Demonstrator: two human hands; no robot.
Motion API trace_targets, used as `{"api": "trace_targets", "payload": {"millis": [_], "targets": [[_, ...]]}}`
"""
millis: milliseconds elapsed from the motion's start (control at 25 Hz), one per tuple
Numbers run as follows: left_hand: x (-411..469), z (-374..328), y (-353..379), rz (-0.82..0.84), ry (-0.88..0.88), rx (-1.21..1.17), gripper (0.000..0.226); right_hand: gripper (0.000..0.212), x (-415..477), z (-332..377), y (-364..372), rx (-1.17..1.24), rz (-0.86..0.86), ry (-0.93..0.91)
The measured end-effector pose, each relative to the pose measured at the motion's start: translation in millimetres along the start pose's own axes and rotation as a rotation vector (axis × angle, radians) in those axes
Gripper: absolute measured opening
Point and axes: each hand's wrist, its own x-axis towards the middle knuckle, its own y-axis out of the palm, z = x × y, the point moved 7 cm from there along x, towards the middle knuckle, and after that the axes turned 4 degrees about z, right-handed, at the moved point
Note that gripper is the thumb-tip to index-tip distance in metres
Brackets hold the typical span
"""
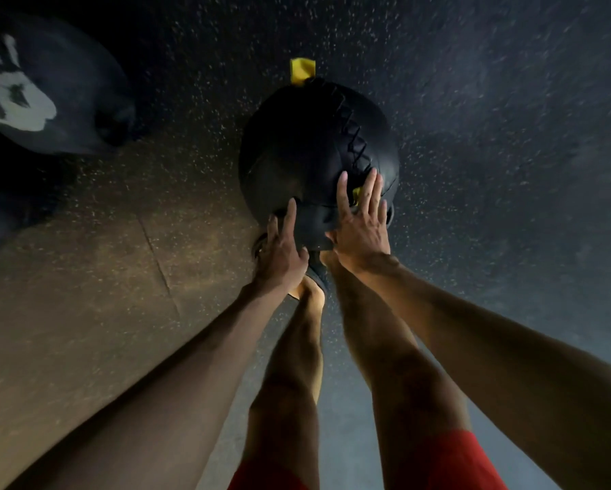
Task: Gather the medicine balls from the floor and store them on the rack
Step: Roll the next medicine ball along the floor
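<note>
Gathering step: both hands set on a medicine ball on the floor.

On the speckled floor [509, 136] the black medicine ball [307, 146] rests, with a second ball [60, 100] well apart at upper left. The left hand [282, 244] and right hand [362, 224] lie flat on its near side, fingers straight and spread, clasping nothing. Next, I judge, the palms must slide lower and squeeze to lift it. The rack is out of view.

Underfoot lies a dark rubber gym floor [491, 100] flecked all over with pale specks. A thin straight seam [159, 258] runs across its left part. Warm yellowish light falls on the left and lower-left floor, the right side looks cool blue-grey, and the top left corner lies in deep shadow.
</note>
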Motion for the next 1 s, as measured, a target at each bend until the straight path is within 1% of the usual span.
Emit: {"api": "trace_targets", "payload": {"millis": [120,280,360,480,520,560,640,680,720,760,840,920,1000], "targets": [[8,-16,-18,-0.050,0.032,0.011,0.093,0.096,29,-1,-33,-0.007,-0.047,0.001],[27,-44,-39,-0.093,0.124,0.016,0.106,0.100,77,-1,-77,0.016,-0.042,0.009],[47,-59,-56,-0.130,0.120,0.063,0.114,0.099,106,2,-105,0.019,-0.004,0.000],[82,-82,-89,-0.163,0.062,0.209,0.120,0.098,145,7,-147,0.087,0.059,-0.017],[92,-87,-100,-0.163,0.035,0.223,0.120,0.096,153,11,-158,0.124,0.037,-0.028],[103,-91,-113,-0.166,0.003,0.222,0.119,0.090,160,16,-170,0.164,-0.025,-0.053],[122,-96,-137,-0.161,-0.074,0.192,0.114,0.078,155,26,-187,0.246,-0.209,-0.134],[131,-98,-149,-0.155,-0.107,0.167,0.112,0.077,146,27,-186,0.271,-0.278,-0.167],[141,-102,-162,-0.153,-0.130,0.140,0.110,0.080,137,26,-180,0.278,-0.306,-0.188],[150,-106,-177,-0.156,-0.145,0.108,0.108,0.084,129,23,-170,0.272,-0.292,-0.194],[168,-111,-201,-0.162,-0.166,0.037,0.107,0.096,120,17,-146,0.228,-0.204,-0.174],[184,-112,-220,-0.184,-0.192,-0.038,0.108,0.105,132,17,-137,0.163,-0.152,-0.150],[189,-111,-228,-0.262,-0.198,-0.117,0.102,0.109,153,28,-147,0.117,-0.131,-0.113]]}}
